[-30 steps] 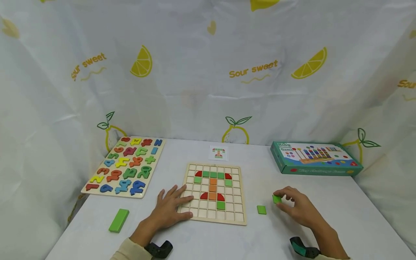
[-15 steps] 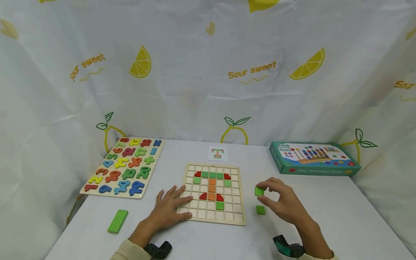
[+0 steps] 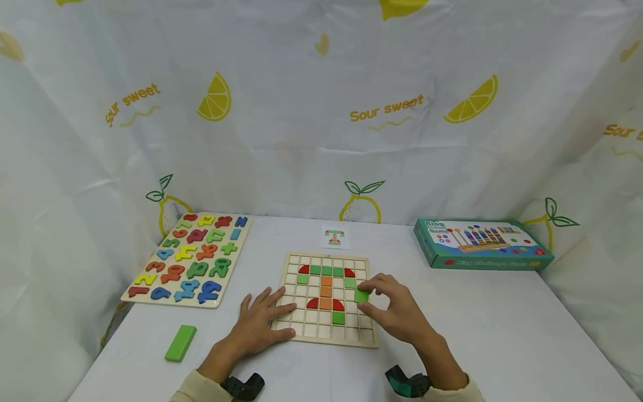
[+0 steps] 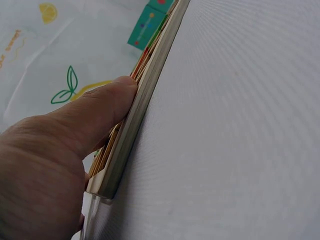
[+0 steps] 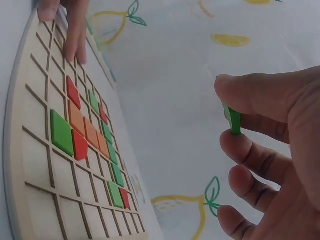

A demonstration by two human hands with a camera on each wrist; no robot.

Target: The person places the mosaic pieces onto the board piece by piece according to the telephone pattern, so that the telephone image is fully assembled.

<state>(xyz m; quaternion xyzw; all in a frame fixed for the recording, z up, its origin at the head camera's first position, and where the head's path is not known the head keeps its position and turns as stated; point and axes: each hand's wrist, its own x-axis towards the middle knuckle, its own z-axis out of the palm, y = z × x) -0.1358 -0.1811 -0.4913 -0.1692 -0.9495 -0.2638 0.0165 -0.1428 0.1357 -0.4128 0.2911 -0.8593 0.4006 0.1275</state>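
My right hand [image 3: 397,310] pinches a small green square tile [image 3: 361,296] between thumb and fingers, above the right side of a wooden grid board [image 3: 353,334]. The right wrist view shows this tile [image 5: 233,120] edge-on, apart from the board. My left hand [image 3: 260,321] lies with spread fingers on the board's left edge; in the left wrist view its thumb [image 4: 107,102] rests on the rim. Green squares, orange squares [image 3: 326,291] and red quarter-round tiles [image 3: 338,305] sit in the grid. The second loose green tile is hidden behind my right hand.
A card with a small coloured pattern [image 3: 334,238] lies behind the board. Far left is a number puzzle board [image 3: 213,301], with a green block [image 3: 180,343] in front of it. At back right stands a green game box [image 3: 482,262]. A white cloth hangs behind the table.
My right hand has carried the green tile leftward from the table to over the board's right side, covering the other loose green tile. My left hand has stayed on the board.
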